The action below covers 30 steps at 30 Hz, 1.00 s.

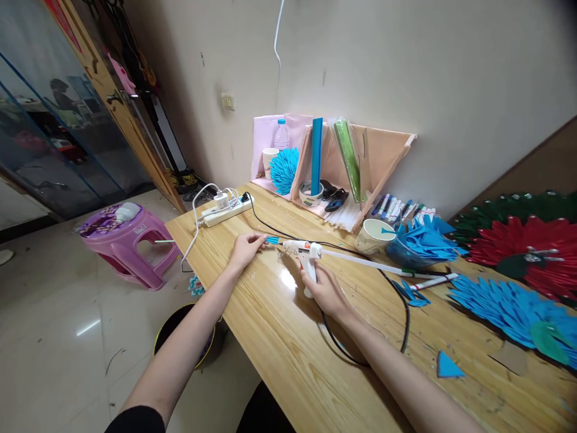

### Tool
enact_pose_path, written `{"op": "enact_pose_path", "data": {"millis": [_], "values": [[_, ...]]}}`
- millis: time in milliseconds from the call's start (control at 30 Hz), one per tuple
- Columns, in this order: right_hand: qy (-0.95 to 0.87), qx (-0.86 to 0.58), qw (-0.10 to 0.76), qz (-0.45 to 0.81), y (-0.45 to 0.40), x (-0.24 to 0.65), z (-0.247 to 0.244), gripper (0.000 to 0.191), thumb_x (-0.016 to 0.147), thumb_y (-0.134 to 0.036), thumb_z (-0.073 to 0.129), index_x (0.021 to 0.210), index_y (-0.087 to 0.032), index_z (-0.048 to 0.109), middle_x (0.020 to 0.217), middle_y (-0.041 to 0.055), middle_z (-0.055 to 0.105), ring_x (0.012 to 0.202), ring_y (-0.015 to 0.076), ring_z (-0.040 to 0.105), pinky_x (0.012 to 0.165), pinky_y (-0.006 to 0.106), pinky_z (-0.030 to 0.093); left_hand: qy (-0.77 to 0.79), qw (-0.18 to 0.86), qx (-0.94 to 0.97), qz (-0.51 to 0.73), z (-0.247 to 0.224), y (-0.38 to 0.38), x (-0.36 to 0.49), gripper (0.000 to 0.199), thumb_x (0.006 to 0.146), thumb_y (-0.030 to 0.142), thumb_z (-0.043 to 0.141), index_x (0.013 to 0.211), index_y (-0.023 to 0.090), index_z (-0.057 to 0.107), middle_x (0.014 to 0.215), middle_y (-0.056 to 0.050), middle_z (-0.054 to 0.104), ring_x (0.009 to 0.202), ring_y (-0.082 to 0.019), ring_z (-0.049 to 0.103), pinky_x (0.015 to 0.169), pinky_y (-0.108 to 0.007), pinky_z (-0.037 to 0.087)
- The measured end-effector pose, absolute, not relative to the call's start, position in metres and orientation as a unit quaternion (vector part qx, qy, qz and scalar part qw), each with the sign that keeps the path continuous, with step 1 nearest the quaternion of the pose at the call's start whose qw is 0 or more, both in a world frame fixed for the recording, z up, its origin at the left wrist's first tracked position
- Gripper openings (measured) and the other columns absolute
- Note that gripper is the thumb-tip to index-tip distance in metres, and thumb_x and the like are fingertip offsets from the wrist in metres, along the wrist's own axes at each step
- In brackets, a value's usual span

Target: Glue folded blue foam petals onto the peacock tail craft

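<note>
My right hand [325,287] is wrapped round the handle of a white hot glue gun [307,257], whose nozzle points left. A long glue stick [360,260] juts from its back end. Between the fingertips of my left hand [246,249] is a small blue piece [272,240], pinched at its left end. The nozzle meets or nearly meets the right end of that piece; contact is too small to tell. Both hands are just above the wooden table [279,337]. A black cord [406,325] loops on the table around my right forearm.
A power strip [228,211] lies at the table's left edge. Behind stand a paper cup [375,236] and a bowl of blue pieces [412,246]. Blue [509,307] and red [532,249] petalled forms lie right. A pink stool [130,246] and a bin [180,319] stand left.
</note>
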State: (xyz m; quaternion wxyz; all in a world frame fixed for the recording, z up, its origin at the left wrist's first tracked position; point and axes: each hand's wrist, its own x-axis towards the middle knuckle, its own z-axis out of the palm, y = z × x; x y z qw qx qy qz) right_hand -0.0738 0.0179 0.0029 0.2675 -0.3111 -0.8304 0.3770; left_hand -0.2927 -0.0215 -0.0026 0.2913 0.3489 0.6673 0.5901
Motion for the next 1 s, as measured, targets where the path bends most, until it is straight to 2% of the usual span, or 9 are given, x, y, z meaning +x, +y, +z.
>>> {"op": "enact_pose_path", "data": {"millis": [133, 233, 300, 400, 567, 667, 767, 867, 1000], "values": [[-0.806, -0.317, 0.299, 0.401, 0.021, -0.074, 0.004, 0.021, 0.081, -0.031, 0.042, 0.082, -0.017, 0.057, 0.074, 0.0023, 0.06, 0.068, 0.0168, 0.055, 0.063, 0.024, 0.039, 0.668, 0.287, 0.333, 0.601, -0.001, -0.023, -0.298, 0.035, 0.061, 0.046, 0.067, 0.071, 0.012, 0.068, 0.066, -0.006, 0.068, 0.052, -0.01, 0.055, 0.049, -0.021, 0.043], [-0.804, -0.335, 0.322, 0.37, 0.034, -0.086, 0.007, 0.026, 0.082, -0.034, 0.04, 0.09, -0.015, 0.056, 0.077, 0.0042, 0.061, 0.068, 0.0175, 0.055, 0.063, 0.025, 0.039, 0.667, 0.281, 0.323, 0.61, 0.001, -0.024, -0.3, 0.035, 0.061, 0.046, 0.066, 0.07, 0.012, 0.069, 0.068, -0.007, 0.068, 0.052, -0.01, 0.056, 0.049, -0.021, 0.042], [-0.818, -0.356, 0.311, 0.327, 0.047, -0.1, 0.009, 0.026, 0.08, -0.034, 0.04, 0.088, -0.015, 0.055, 0.073, 0.0047, 0.06, 0.063, 0.0179, 0.053, 0.059, 0.026, 0.037, 0.665, 0.278, 0.318, 0.616, 0.001, -0.023, -0.3, 0.034, 0.06, 0.045, 0.067, 0.07, 0.012, 0.068, 0.067, -0.007, 0.068, 0.051, -0.01, 0.055, 0.049, -0.02, 0.042], [-0.843, -0.357, 0.293, 0.276, 0.067, -0.122, 0.01, 0.02, 0.079, -0.029, 0.039, 0.085, -0.015, 0.053, 0.078, 0.0066, 0.06, 0.071, 0.0199, 0.053, 0.063, 0.028, 0.037, 0.663, 0.28, 0.315, 0.619, 0.004, -0.025, -0.297, 0.033, 0.059, 0.044, 0.068, 0.067, 0.012, 0.068, 0.063, -0.006, 0.067, 0.05, -0.01, 0.054, 0.049, -0.02, 0.041], [-0.847, -0.351, 0.287, 0.276, 0.083, -0.121, 0.008, 0.02, 0.079, -0.032, 0.045, 0.086, -0.015, 0.054, 0.08, 0.0083, 0.06, 0.076, 0.0217, 0.053, 0.07, 0.033, 0.04, 0.655, 0.314, 0.334, 0.601, 0.015, -0.033, -0.279, 0.035, 0.056, 0.045, 0.07, 0.065, 0.012, 0.068, 0.063, -0.006, 0.067, 0.052, -0.01, 0.055, 0.052, -0.021, 0.043], [-0.842, -0.346, 0.295, 0.29, 0.074, -0.085, 0.008, 0.031, 0.079, -0.036, 0.048, 0.102, -0.015, 0.051, 0.085, 0.0081, 0.059, 0.08, 0.0218, 0.054, 0.074, 0.035, 0.043, 0.639, 0.35, 0.355, 0.585, 0.022, -0.035, -0.253, 0.035, 0.054, 0.045, 0.071, 0.066, 0.012, 0.068, 0.063, -0.006, 0.067, 0.052, -0.01, 0.055, 0.055, -0.022, 0.045], [-0.806, -0.34, 0.352, 0.333, 0.055, -0.026, 0.008, 0.041, 0.083, -0.033, 0.044, 0.121, -0.019, 0.039, 0.099, 0.009, 0.056, 0.087, 0.0204, 0.055, 0.079, 0.038, 0.045, 0.607, 0.408, 0.393, 0.557, 0.025, -0.027, -0.215, 0.034, 0.056, 0.044, 0.071, 0.068, 0.012, 0.069, 0.062, -0.005, 0.067, 0.053, -0.01, 0.055, 0.055, -0.022, 0.045], [-0.759, -0.382, 0.395, 0.349, 0.036, 0.041, 0.007, 0.032, 0.085, -0.033, 0.041, 0.114, -0.021, 0.042, 0.099, 0.0091, 0.055, 0.087, 0.0202, 0.056, 0.074, 0.037, 0.049, 0.568, 0.458, 0.442, 0.522, 0.026, -0.004, -0.168, 0.032, 0.057, 0.043, 0.07, 0.066, 0.013, 0.068, 0.06, -0.005, 0.066, 0.052, -0.011, 0.054, 0.054, -0.023, 0.044], [-0.722, -0.438, 0.419, 0.334, 0.028, 0.119, 0.001, 0.028, 0.083, -0.035, 0.049, 0.106, -0.021, 0.047, 0.095, 0.0075, 0.055, 0.087, 0.0198, 0.057, 0.076, 0.036, 0.05, 0.523, 0.489, 0.502, 0.485, 0.026, 0.034, -0.096, 0.028, 0.059, 0.04, 0.069, 0.062, 0.012, 0.067, 0.056, -0.004, 0.064, 0.051, -0.011, 0.053, 0.053, -0.022, 0.042]]}}
